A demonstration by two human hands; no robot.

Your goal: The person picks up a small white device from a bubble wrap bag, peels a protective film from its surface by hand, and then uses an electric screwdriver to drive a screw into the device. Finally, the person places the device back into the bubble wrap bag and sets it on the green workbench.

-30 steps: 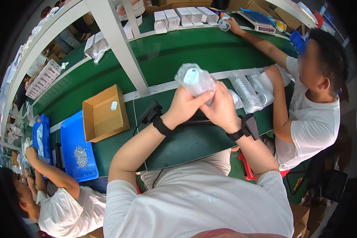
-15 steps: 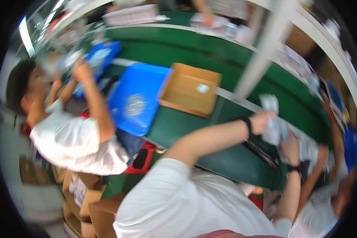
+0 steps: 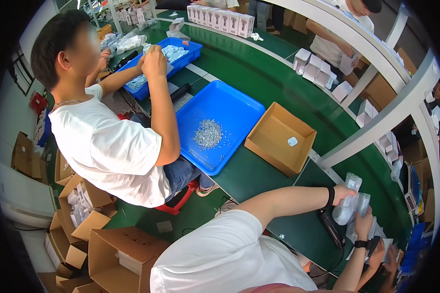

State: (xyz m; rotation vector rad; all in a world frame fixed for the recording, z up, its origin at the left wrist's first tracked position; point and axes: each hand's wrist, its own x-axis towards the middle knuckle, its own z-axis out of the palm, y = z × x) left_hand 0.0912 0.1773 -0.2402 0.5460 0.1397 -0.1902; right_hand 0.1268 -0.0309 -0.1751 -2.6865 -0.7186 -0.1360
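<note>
At the right of the bench, my left hand (image 3: 345, 193), with a black band at the wrist, is closed round a clear plastic-wrapped piece (image 3: 346, 210). Just beside it my right hand (image 3: 363, 223), wearing a black watch, grips another clear-wrapped piece (image 3: 363, 202). What lies inside the wrapping is too unclear to name. More clear wrapped items (image 3: 375, 231) lie by the right hand, partly hidden by it. A black corded electric screwdriver (image 3: 331, 227) rests on the dark green bench (image 3: 298, 229) near my left wrist.
A blue tray (image 3: 244, 105) holds a pile of small metal screws (image 3: 209, 134). Next to it, a shallow cardboard box (image 3: 266, 141) contains a small white piece (image 3: 292, 141). A co-worker (image 3: 102, 141) sits at left. A white post (image 3: 371, 139) rises beyond my hands; open cartons (image 3: 127, 259) stand at lower left.
The view has swung, shifting the tray and cardboard box right and down in the picture, and is sharper now. Both hands stay close together at the wrapped pieces.
</note>
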